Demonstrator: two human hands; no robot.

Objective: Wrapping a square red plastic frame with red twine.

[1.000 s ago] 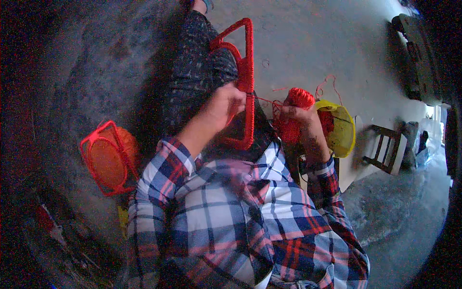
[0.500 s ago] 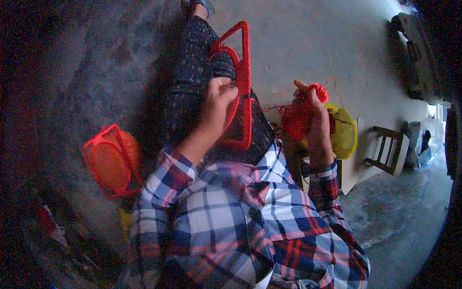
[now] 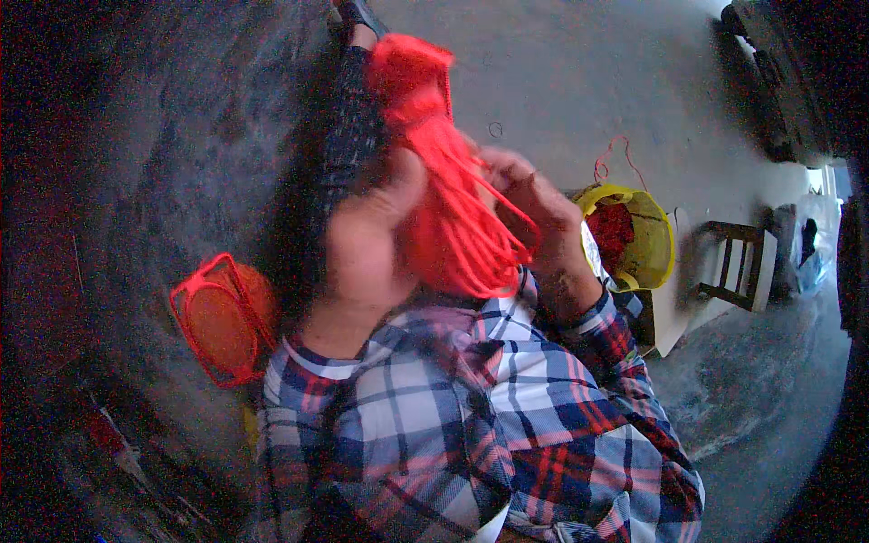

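Note:
A loose hank of bright red cord [image 3: 466, 213] hangs in long strands between my hands, over my lap. Beyond it shows the end of a red cord-wrapped frame [image 3: 412, 68]; the strands hide most of the frame. My left hand [image 3: 367, 249], smeared by motion, is closed at the left side of the frame and cord, its fingertips out of sight behind the red. On the other side, my right hand [image 3: 539, 204] has bent fingers in among the strands, closed on the cord.
A yellow bucket [image 3: 656, 240] holding more red cord [image 3: 611, 231] stands at my right, a thin strand trailing over its far rim. Past it is a small slatted wooden stool [image 3: 729, 267]. An orange-red framed piece [image 3: 226, 317] lies at my left.
My right hand has come left from the bucket, bringing the red cord to the frame, where the strands now spread. My left hand has shifted slightly nearer to me, and the frame has turned.

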